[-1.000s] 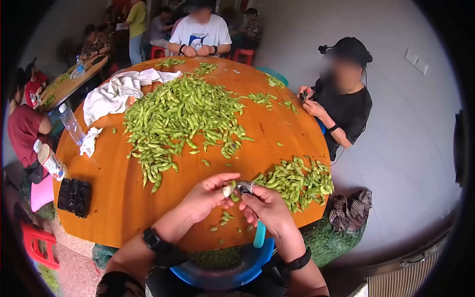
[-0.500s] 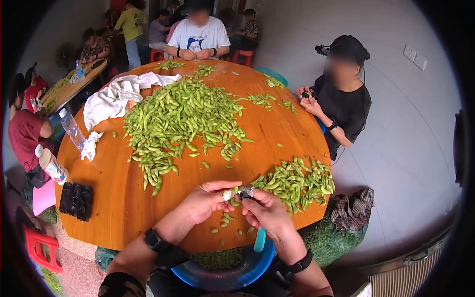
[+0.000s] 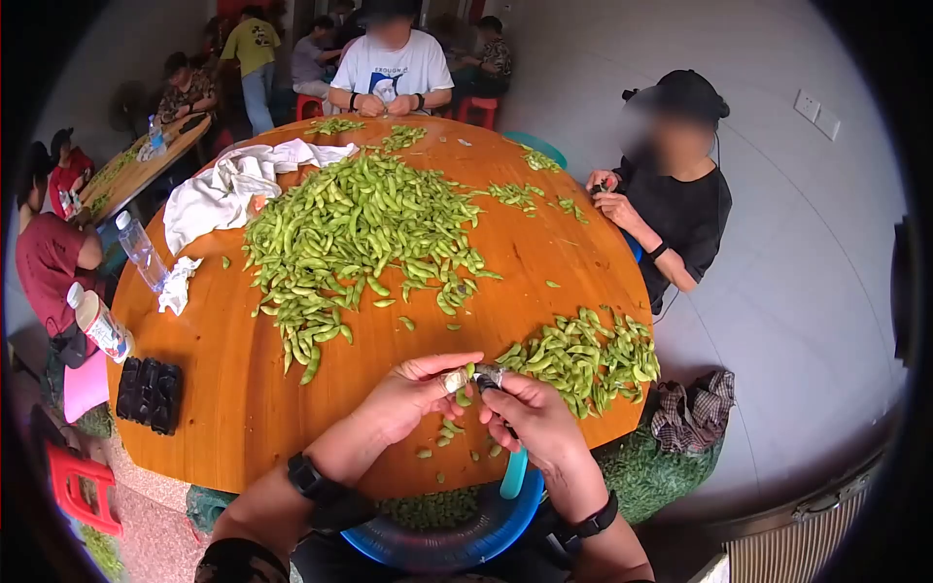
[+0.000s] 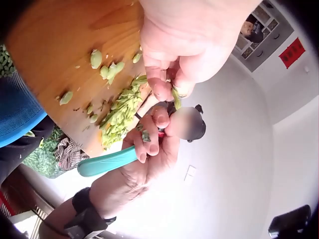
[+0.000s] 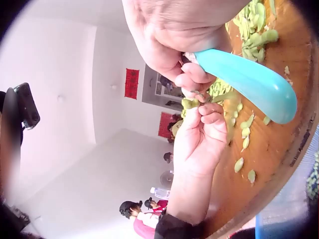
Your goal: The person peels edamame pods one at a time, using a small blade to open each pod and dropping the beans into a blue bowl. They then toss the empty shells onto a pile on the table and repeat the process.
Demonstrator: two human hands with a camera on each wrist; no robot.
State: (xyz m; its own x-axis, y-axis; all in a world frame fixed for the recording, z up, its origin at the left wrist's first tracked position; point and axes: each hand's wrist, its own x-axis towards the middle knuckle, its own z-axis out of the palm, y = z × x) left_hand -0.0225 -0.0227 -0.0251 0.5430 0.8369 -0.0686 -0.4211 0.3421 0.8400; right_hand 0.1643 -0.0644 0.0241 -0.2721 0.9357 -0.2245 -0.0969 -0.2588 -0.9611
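Note:
The left hand (image 3: 403, 396) pinches a green pod (image 3: 465, 396) between thumb and fingers, with something pale wrapped on a fingertip. Right beside it the right hand (image 3: 536, 418) has its fingers curled round a tool with a turquoise handle (image 3: 514, 473); the handle sticks out below the palm. In the right wrist view the same handle (image 5: 249, 82) shows large, and both hands meet at the pod (image 5: 189, 103). The tool's working end is mostly hidden by fingers. Several shelled beans (image 3: 447, 428) lie on the wood under the hands.
A large pod heap (image 3: 360, 223) covers the middle of the round table (image 3: 214, 389); a smaller heap (image 3: 583, 360) lies right. A blue basin (image 3: 437, 554) stands below the table edge. Bottles (image 3: 100, 323), a black tray (image 3: 149, 394) and a cloth (image 3: 219, 199) are left. People sit around.
Both hands stay together and have shifted very slightly right, still holding pod and tool. The seated person on the right has moved their hands a little.

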